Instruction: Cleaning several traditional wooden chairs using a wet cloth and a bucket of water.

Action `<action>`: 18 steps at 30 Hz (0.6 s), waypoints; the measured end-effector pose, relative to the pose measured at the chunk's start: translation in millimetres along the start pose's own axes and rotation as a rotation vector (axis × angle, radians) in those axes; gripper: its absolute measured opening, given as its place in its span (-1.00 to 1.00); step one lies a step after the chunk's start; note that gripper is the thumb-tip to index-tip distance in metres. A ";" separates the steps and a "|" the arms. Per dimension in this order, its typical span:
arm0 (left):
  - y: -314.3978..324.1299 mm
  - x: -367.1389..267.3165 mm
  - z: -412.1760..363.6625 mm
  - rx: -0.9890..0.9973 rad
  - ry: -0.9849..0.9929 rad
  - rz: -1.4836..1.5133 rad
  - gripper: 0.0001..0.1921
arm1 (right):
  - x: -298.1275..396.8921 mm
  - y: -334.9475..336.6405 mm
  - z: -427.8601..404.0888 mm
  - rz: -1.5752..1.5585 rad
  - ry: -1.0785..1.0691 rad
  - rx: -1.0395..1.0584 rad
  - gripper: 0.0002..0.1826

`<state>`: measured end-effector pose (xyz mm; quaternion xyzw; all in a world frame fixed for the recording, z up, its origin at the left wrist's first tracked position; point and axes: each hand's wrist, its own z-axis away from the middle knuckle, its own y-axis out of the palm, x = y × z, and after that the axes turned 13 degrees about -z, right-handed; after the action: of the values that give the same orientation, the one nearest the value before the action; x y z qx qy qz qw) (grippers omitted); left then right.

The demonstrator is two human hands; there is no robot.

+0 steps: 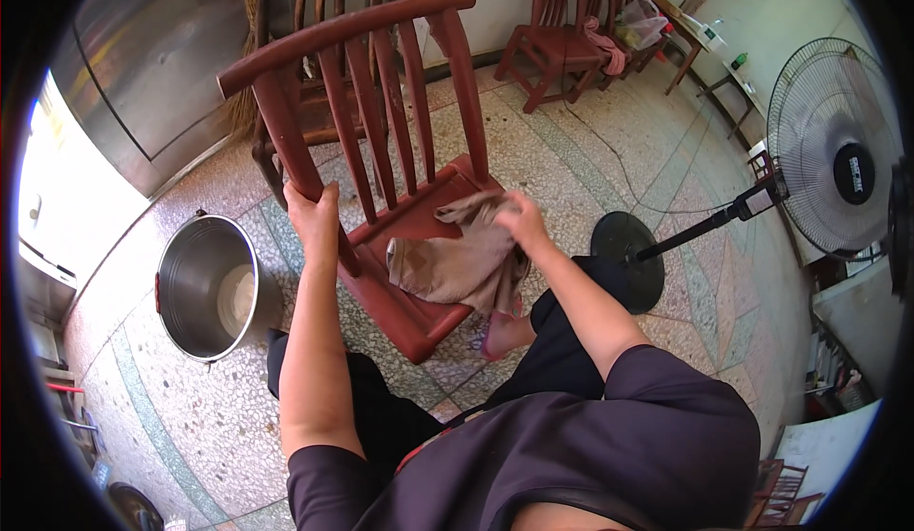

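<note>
A red wooden chair with a slatted back stands right before me, turned at an angle. My left hand is wrapped around the near post of its backrest, low down by the slats. Over the seat lies a crumpled beige cloth, part of it hanging past the seat's edge. My right hand grips a bunched upper part of this cloth above the side of the seat; the fingers are slightly blurred.
A metal bucket stands on the floor at left. At right is a pedestal fan, its cable trailing over the floor. A dark wooden chair is behind the red one. Red chairs with a plastic bag line the far wall.
</note>
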<state>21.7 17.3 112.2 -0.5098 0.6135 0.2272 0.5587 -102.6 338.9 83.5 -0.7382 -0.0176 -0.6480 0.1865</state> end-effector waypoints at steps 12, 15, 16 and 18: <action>1.7 3.5 0.3 -0.028 0.061 -0.034 -0.64 | -62.4 1.2 -79.4 0.070 0.141 -0.240 -0.31; -6.0 9.1 -2.8 -0.007 0.048 0.007 -0.66 | -54.1 -9.5 -56.9 0.302 0.264 -0.258 -0.31; -6.4 12.3 -4.4 -0.008 0.037 0.020 -0.65 | -48.9 -14.8 -49.7 0.356 0.346 -0.241 -0.32; -2.9 11.7 -3.4 0.000 0.030 0.041 -0.65 | -42.4 -29.9 -35.9 0.409 0.430 -0.237 -0.34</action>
<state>24.4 9.0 103.3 -0.5004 0.6321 0.2309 0.5447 -151.4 365.1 53.5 -0.5890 0.2468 -0.7358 0.2252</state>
